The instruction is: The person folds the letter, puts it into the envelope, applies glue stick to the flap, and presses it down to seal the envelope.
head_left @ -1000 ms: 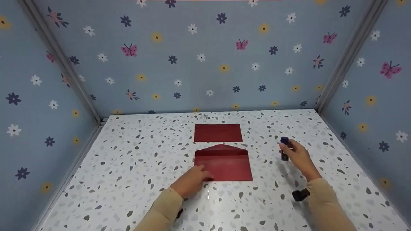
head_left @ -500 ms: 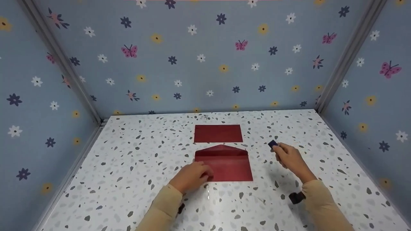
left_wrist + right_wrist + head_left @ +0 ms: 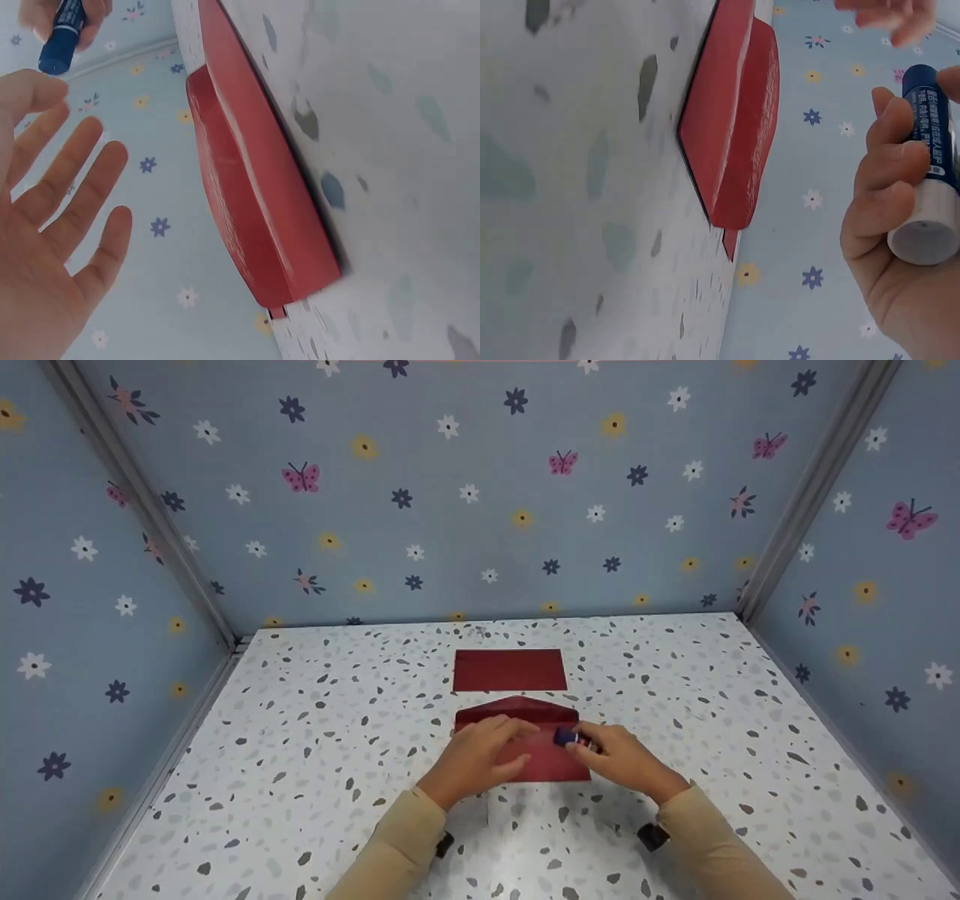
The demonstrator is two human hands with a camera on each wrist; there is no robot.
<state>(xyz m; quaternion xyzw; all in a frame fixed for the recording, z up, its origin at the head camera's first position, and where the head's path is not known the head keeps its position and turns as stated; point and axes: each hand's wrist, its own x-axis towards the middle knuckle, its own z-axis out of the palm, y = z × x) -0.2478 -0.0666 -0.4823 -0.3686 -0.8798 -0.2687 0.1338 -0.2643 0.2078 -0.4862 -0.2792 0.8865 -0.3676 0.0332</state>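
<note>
A red envelope (image 3: 553, 769) lies on the speckled table with its pointed flap unfolded toward the back. Over its left half hovers my left hand (image 3: 474, 757), fingers spread and holding nothing; the left wrist view shows the palm and the separated fingers (image 3: 82, 191). My right hand (image 3: 624, 759) grips a glue stick (image 3: 930, 135) above the envelope's right side. The stick has a dark blue cap and printed body with a white base, and its capped end points toward the left hand.
Behind the envelope lies a flat red rectangle (image 3: 510, 670), like a second envelope or card. Flower-patterned blue panels (image 3: 465, 525) enclose the table (image 3: 315, 720) at the back and both sides.
The right hand has carried the glue stick leftward to above the envelope, tilting it on the way. My left hand has lifted off the envelope's lower left corner and spread its fingers.
</note>
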